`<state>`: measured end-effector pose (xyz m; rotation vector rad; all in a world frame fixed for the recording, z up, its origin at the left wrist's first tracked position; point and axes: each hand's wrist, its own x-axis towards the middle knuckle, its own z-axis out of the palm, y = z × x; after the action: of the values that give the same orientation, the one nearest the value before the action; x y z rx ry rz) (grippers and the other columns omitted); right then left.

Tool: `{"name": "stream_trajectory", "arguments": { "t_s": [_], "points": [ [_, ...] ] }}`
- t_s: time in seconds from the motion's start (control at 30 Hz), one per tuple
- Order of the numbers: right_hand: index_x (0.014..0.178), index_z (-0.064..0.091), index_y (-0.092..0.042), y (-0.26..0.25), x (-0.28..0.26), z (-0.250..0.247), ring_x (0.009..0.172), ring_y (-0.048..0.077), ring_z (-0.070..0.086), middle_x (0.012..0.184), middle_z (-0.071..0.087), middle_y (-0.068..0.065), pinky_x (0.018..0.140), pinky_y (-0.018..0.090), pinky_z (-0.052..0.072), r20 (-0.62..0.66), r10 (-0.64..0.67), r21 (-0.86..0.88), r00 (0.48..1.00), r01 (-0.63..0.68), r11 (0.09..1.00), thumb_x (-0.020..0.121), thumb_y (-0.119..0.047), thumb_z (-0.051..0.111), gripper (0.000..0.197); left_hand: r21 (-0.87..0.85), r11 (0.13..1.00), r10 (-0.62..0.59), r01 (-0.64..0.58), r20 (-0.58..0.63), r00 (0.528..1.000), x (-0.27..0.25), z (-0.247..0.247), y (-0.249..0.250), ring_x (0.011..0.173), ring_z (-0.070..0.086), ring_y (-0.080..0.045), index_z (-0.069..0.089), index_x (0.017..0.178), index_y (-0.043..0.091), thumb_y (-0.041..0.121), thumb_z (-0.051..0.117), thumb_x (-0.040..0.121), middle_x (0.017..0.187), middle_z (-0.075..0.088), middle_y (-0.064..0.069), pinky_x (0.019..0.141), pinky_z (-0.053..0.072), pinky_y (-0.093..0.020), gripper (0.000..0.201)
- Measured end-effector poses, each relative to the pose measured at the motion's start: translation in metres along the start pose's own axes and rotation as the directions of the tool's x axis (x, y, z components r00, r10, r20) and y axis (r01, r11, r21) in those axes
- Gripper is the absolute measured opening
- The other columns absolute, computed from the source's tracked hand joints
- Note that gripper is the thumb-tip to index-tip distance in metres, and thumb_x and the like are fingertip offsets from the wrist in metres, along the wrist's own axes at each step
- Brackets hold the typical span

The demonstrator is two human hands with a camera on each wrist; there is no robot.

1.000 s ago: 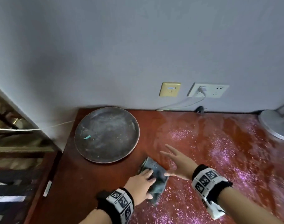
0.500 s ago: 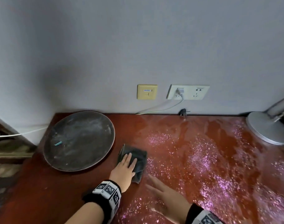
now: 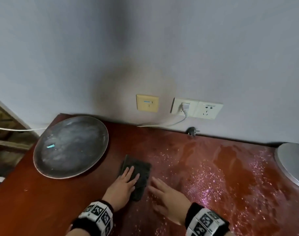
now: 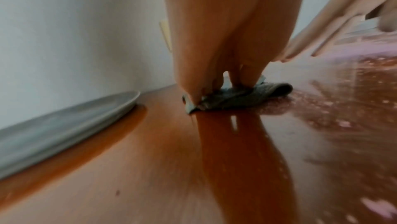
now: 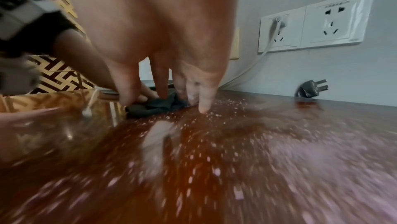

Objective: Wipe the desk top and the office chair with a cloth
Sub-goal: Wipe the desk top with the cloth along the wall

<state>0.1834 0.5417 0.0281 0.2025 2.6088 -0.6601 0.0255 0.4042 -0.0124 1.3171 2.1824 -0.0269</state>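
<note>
Nearest the camera, the right hand (image 3: 169,198) lies flat with its fingers straight on the worktop (image 3: 205,176), just beside the cloth (image 3: 142,169), holding nothing; it looks placed there as a brace, or ready to join the wiping. Next to it, the left hand (image 3: 123,184) presses the cloth down with extended fingers spread over its top, a flat palm that suits pushing a rag across a surface rather than gripping it. The cloth is dark grey, folded into a rough rectangle, soft and slightly rumpled at its edges in the left wrist view. The worktop is glossy reddish-brown wood; right of the cloth it is speckled with pale pinkish flecks, left of it smooth and reflective. Beyond the left hand sits a round, shallow grey tray (image 3: 70,147) with a dull, streaked face. At the far right edge lies a round metal lamp base (image 3: 291,160). Against the wall rests a loose black plug (image 3: 192,131), below the white socket (image 3: 196,108).
</note>
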Motion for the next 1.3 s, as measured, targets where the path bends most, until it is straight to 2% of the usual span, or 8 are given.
{"name": "stream_trajectory", "arguments": {
  "t_s": [0.17, 0.3, 0.5, 0.63, 0.8, 0.97, 1.13, 1.3],
  "points": [
    [0.15, 0.011, -0.027, 0.006, 0.03, -0.017, 0.145, 0.008, -0.008, 0.157, -0.012, -0.008, 0.118, 0.029, 0.011, -0.041, -0.015, 0.02, 0.999, 0.016, 1.0, 0.097, -0.031, 0.046, 0.064, 0.023, 0.999, -0.035, 0.036, -0.033, 0.999, 0.046, -0.02, -0.009, 0.145, -0.013, -0.018, 0.004, 0.151, 0.03, 0.026, 0.025, 0.104, 0.157, -0.017, -0.001, 0.118, 0.007, -0.032, 0.052],
    [0.15, 0.012, -0.031, 0.026, 0.018, -0.016, 0.144, 0.004, -0.009, 0.156, -0.015, -0.012, 0.115, 0.021, 0.012, -0.048, 0.02, 0.065, 0.999, -0.017, 0.998, 0.097, -0.032, 0.046, 0.063, 0.032, 0.998, -0.053, 0.054, -0.04, 0.998, 0.091, -0.039, -0.004, 0.146, -0.011, -0.02, 0.004, 0.151, 0.027, 0.023, 0.027, 0.103, 0.157, -0.015, -0.004, 0.117, 0.011, -0.034, 0.053],
    [0.149, 0.009, -0.032, 0.052, 0.006, -0.021, 0.131, -0.004, -0.015, 0.142, -0.031, -0.013, 0.116, 0.022, 0.011, -0.056, 0.106, 0.031, 0.993, -0.105, 0.994, 0.096, -0.035, 0.046, 0.065, 0.059, 0.998, -0.031, 0.032, -0.009, 0.999, 0.135, -0.071, -0.013, 0.146, -0.01, -0.024, 0.003, 0.151, 0.025, 0.023, 0.029, 0.103, 0.158, -0.014, -0.007, 0.117, 0.013, -0.038, 0.055],
    [0.15, 0.014, -0.029, 0.048, 0.018, -0.028, 0.143, 0.002, 0.001, 0.154, -0.015, -0.016, 0.114, 0.019, 0.013, -0.108, 0.146, 0.082, 0.983, -0.138, 0.987, 0.098, -0.03, 0.043, 0.059, 0.044, 0.999, 0.021, -0.022, 0.021, 1.0, 0.121, -0.065, -0.004, 0.145, -0.012, -0.023, 0.005, 0.151, 0.024, 0.015, 0.035, 0.099, 0.157, -0.016, -0.006, 0.118, 0.009, -0.038, 0.061],
    [0.151, 0.01, -0.024, 0.036, 0.058, -0.045, 0.145, 0.004, -0.001, 0.157, -0.006, -0.011, 0.112, 0.013, 0.007, -0.216, 0.152, 0.121, 0.964, -0.128, 0.984, 0.1, -0.022, 0.037, 0.058, 0.1, 0.984, 0.155, -0.149, -0.056, 0.986, 0.09, -0.038, 0.005, 0.145, -0.015, -0.017, 0.003, 0.151, 0.028, 0.018, 0.031, 0.101, 0.156, -0.019, 0.001, 0.117, 0.003, -0.031, 0.058],
    [0.151, 0.012, -0.019, 0.032, 0.075, -0.056, 0.145, 0.006, -0.001, 0.158, -0.007, -0.008, 0.103, 0.007, -0.003, -0.231, 0.158, 0.078, 0.96, -0.144, 0.987, 0.101, -0.014, 0.032, 0.054, 0.051, 0.994, 0.098, -0.095, -0.059, 0.993, 0.128, -0.07, -0.008, 0.145, -0.011, -0.014, 0.005, 0.15, 0.03, 0.02, 0.035, 0.1, 0.158, -0.015, 0.001, 0.117, 0.006, -0.031, 0.059],
    [0.15, 0.006, -0.021, 0.041, 0.071, -0.063, 0.141, 0.0, -0.006, 0.154, -0.013, -0.013, 0.102, 0.008, -0.003, -0.214, 0.159, 0.006, 0.964, -0.162, 0.987, 0.096, -0.001, 0.033, 0.064, -0.06, 0.99, 0.126, -0.125, 0.017, 0.992, 0.129, -0.076, -0.007, 0.145, -0.011, -0.02, 0.007, 0.151, 0.024, 0.023, 0.043, 0.099, 0.158, -0.014, -0.004, 0.117, 0.003, -0.034, 0.063],
    [0.149, 0.006, -0.008, 0.044, 0.112, -0.079, 0.146, 0.017, -0.005, 0.156, -0.011, 0.005, 0.115, 0.022, 0.009, -0.161, 0.08, -0.211, 0.984, -0.113, 0.971, 0.089, 0.006, 0.039, 0.07, -0.189, 0.981, 0.008, -0.037, -0.153, 0.988, 0.12, -0.077, -0.034, 0.146, -0.01, -0.019, -0.001, 0.151, 0.015, 0.032, 0.056, 0.092, 0.158, -0.012, -0.007, 0.116, -0.002, -0.031, 0.084]
  ]
}}
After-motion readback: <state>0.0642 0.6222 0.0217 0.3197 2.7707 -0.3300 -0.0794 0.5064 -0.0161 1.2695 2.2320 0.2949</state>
